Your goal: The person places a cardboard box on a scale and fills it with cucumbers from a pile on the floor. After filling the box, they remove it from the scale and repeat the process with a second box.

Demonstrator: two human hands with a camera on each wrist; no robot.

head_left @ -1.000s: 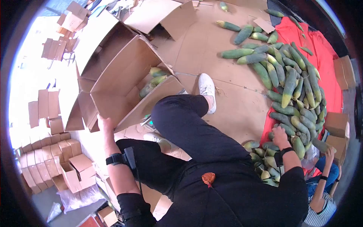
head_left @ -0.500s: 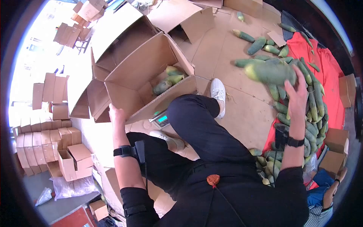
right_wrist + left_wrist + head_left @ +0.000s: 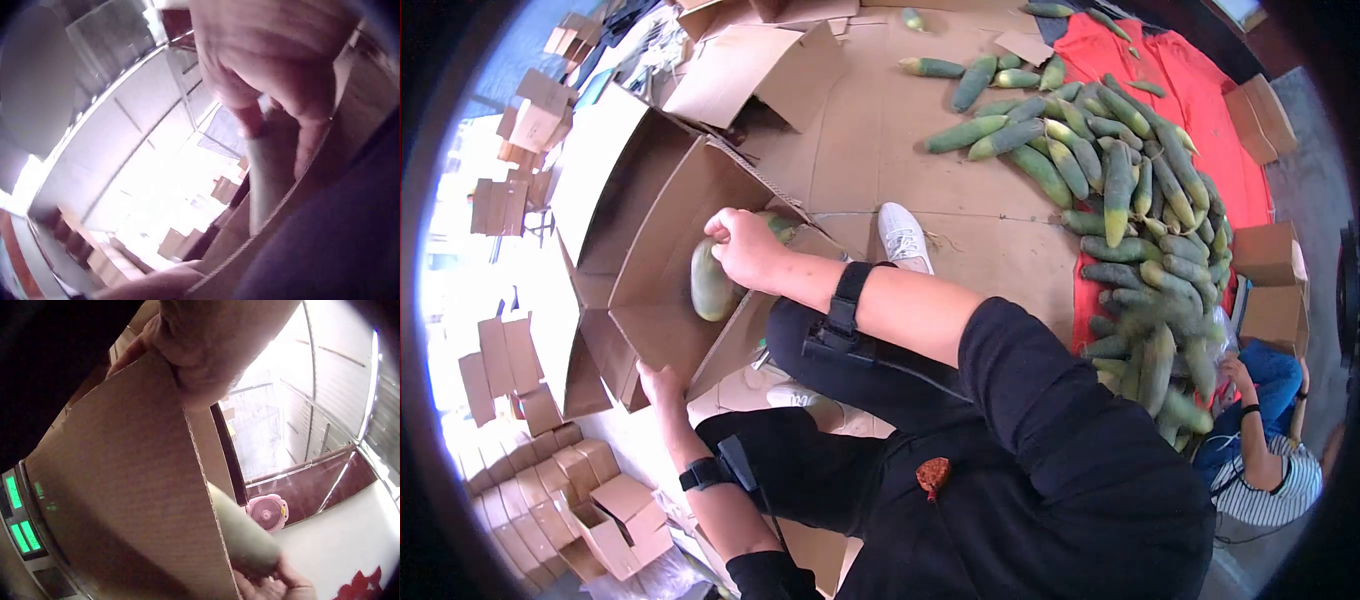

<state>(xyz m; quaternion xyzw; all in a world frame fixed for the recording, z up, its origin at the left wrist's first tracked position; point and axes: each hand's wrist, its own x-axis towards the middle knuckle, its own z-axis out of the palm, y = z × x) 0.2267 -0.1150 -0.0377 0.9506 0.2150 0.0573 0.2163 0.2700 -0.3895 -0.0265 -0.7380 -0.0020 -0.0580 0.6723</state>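
Note:
An open cardboard box point(image 3: 662, 310) stands tilted at the left of the head view. My left hand point(image 3: 662, 384) grips its near edge; in the left wrist view the same hand point(image 3: 203, 347) has the cardboard wall between thumb and fingers. My right hand point(image 3: 745, 247) is at the mouth of the box, fingers curled round one end of a pale green radish point(image 3: 713, 285). In the left wrist view this radish point(image 3: 247, 534) shows past the box edge, my right hand point(image 3: 275, 589) at its end. Another radish point(image 3: 782, 228) lies in the box, partly hidden.
A large pile of green radishes point(image 3: 1165, 190) lies on red cloth point(image 3: 1245, 170) at the right. A person in a striped shirt point(image 3: 1280, 485) sits beside it. More boxes point(image 3: 615, 525) stand at lower left. A scale's lit display point(image 3: 25, 536) is beside the box.
My right hand has carried a radish from the pile at the right across to the box. The left hand keeps its grip on the box edge. Some radishes at the pile's near end look blurred.

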